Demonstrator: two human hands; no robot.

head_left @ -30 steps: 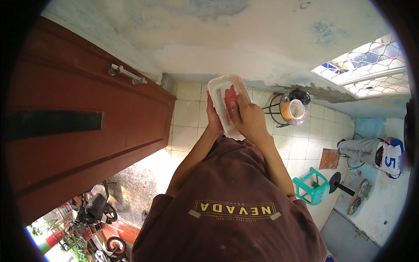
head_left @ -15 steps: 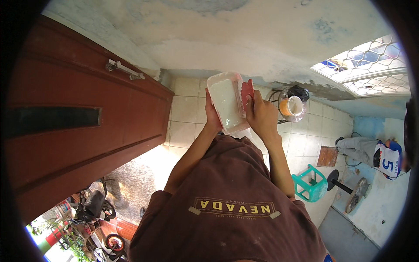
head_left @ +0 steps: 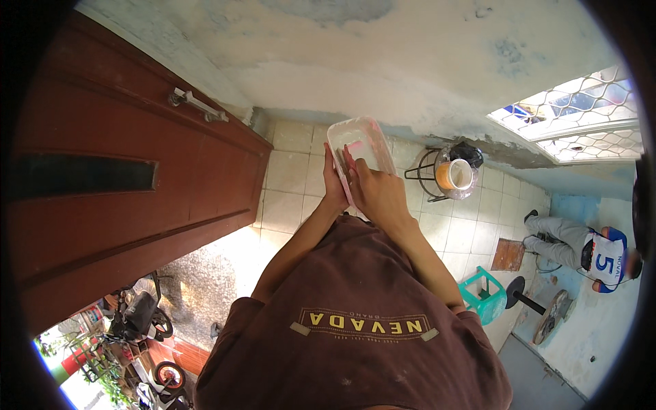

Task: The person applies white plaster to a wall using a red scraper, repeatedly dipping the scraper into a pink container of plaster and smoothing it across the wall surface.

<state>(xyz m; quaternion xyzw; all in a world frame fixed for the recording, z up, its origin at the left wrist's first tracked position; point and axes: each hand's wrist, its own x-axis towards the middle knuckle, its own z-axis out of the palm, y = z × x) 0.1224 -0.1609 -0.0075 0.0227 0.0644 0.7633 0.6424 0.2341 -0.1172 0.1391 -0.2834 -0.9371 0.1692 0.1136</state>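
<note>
A pale pink rectangular tub [head_left: 381, 147] with a whitish paste smeared inside is held in front of my chest. My left hand [head_left: 333, 181] grips its left side, fingers wrapped along the outer wall. Over the tub, my right hand [head_left: 380, 193] is closed on a red scraper [head_left: 349, 158], whose blade is down inside near the left wall. Much of the scraper is hidden behind my right fingers. Ahead of the tub rises a wall [head_left: 307, 75] with patchy white and grey filler.
A brown door [head_left: 123, 130] stands at the left. On a stool [head_left: 427, 174] to the right are an orange-and-white bucket [head_left: 454, 175] and a black bag [head_left: 468, 152]. A green plastic stool [head_left: 482, 295], a person [head_left: 581, 247] and a grilled window [head_left: 570, 109] are farther right.
My right hand has moved left with the scraper, from the tub's right rim across to its left inner side. The tub's inside now shows less paste on its floor.
</note>
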